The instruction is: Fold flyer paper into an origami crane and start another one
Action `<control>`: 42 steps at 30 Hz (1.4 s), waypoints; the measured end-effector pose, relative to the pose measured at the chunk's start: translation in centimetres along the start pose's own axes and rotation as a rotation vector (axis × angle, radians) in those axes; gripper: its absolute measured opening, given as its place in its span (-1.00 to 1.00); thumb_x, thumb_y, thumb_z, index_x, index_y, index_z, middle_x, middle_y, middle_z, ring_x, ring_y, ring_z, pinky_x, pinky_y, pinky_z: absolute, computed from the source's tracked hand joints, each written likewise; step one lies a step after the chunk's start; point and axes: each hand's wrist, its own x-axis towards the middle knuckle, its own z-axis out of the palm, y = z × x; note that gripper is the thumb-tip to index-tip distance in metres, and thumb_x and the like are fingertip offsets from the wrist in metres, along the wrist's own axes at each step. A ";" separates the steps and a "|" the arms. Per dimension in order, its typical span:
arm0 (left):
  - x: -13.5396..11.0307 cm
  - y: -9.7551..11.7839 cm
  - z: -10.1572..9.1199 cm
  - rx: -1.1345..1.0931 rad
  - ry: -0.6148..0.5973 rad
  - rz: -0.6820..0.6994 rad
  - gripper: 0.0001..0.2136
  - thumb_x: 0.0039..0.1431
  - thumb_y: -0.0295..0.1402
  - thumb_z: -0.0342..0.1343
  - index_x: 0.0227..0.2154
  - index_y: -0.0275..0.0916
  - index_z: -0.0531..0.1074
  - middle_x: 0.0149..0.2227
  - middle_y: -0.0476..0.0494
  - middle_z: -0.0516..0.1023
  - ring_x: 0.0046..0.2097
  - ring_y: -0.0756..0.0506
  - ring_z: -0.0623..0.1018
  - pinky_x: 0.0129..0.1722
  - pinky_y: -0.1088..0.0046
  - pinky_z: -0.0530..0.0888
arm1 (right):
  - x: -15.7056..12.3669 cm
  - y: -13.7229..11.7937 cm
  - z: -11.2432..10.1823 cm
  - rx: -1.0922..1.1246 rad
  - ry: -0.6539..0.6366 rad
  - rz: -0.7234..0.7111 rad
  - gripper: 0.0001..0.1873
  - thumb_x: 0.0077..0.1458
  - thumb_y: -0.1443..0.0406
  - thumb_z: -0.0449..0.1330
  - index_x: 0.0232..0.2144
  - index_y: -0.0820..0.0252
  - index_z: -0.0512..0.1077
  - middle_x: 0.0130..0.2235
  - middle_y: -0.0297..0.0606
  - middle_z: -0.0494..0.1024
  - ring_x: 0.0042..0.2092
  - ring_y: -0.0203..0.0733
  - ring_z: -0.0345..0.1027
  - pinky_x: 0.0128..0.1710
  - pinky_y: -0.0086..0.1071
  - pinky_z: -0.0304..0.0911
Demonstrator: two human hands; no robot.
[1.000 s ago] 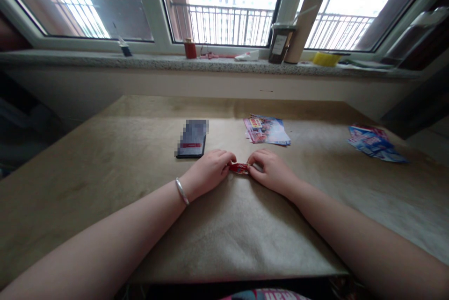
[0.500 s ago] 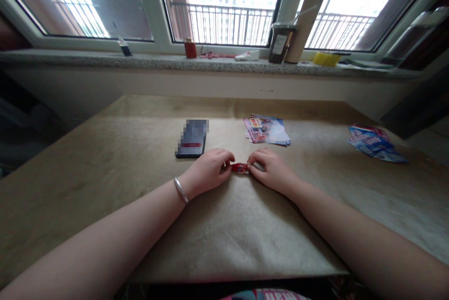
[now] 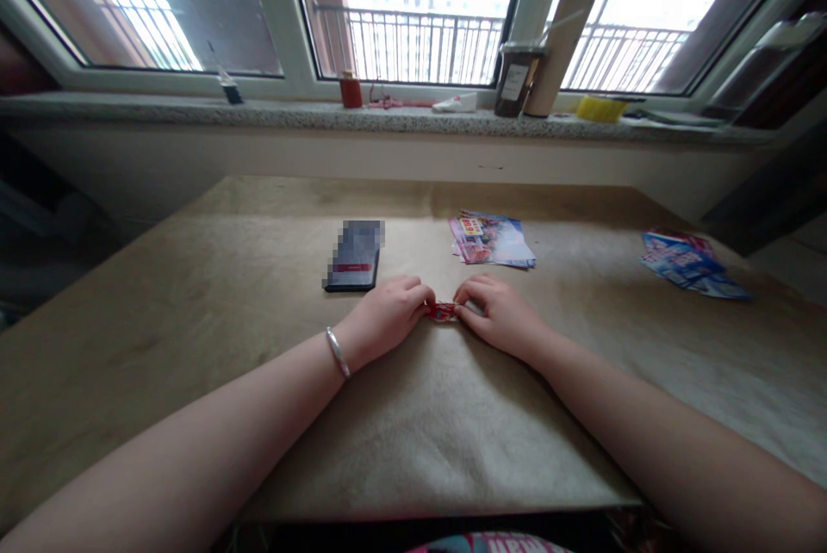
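Note:
A small folded piece of red printed paper [image 3: 444, 312] lies low over the table between my two hands. My left hand [image 3: 395, 312], with a silver bangle on its wrist, pinches the paper's left end between thumb and fingers. At the other end, the thumb and forefinger of my right hand [image 3: 494, 312] close on it. The fingers cover both ends of the paper. Just beyond my left hand lies a dark phone [image 3: 354, 256], its screen blurred out. Past my right hand rests a loose pile of printed leaflets [image 3: 494, 240].
More blue and red leaflets [image 3: 694, 264] lie at the right of the tan-covered table [image 3: 194, 295]. On the granite windowsill [image 3: 290, 111] stand a red bottle [image 3: 350, 90], a dark jar [image 3: 515, 81], a tall tan cylinder [image 3: 562, 45] and a yellow roll [image 3: 600, 109].
My left fingers have shifted slightly to the right and closed more tightly on the paper's left end. My right hand is almost where it was, still pinching the other end.

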 end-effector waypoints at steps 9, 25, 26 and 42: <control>-0.1 -0.2 0.5 -0.161 0.017 0.162 -0.85 0.20 -0.49 -0.06 -0.22 -0.26 0.37 -0.22 -0.15 0.46 -0.18 -0.06 0.44 -0.14 0.40 0.40 | -0.1 -0.1 0.0 0.047 -0.005 -0.022 -0.93 0.04 0.36 0.14 -0.47 0.17 0.39 -0.36 -0.23 0.49 -0.22 -0.16 0.30 -0.16 -0.28 0.21; 0.0 -0.8 0.3 -0.501 0.043 0.100 -0.84 0.16 -0.55 -0.04 -0.34 -0.26 0.43 -0.13 -0.17 0.42 -0.10 -0.03 0.44 -0.08 0.40 0.42 | -0.3 -0.4 -0.4 0.213 0.020 -0.093 -0.88 0.03 0.32 0.19 -0.30 0.13 0.40 -0.29 -0.29 0.53 -0.21 -0.21 0.36 -0.18 -0.33 0.24; 0.1 -0.8 0.3 -0.517 0.037 0.099 -0.84 0.16 -0.54 -0.04 -0.34 -0.26 0.43 -0.15 -0.17 0.43 -0.11 -0.03 0.45 -0.08 0.39 0.42 | -0.3 -0.3 -0.4 0.223 0.018 -0.080 -0.91 0.05 0.33 0.17 -0.32 0.13 0.41 -0.32 -0.30 0.52 -0.23 -0.22 0.36 -0.20 -0.34 0.24; -0.2 -0.2 -0.1 -0.293 -0.004 0.072 -0.83 0.24 -0.33 -0.02 -0.32 -0.28 0.44 -0.27 -0.14 0.47 -0.22 -0.03 0.46 -0.17 0.44 0.40 | 0.0 -0.3 0.2 0.148 0.038 -0.023 -0.96 -0.01 0.38 0.17 -0.44 0.16 0.41 -0.45 -0.34 0.46 -0.35 -0.26 0.30 -0.33 -0.41 0.20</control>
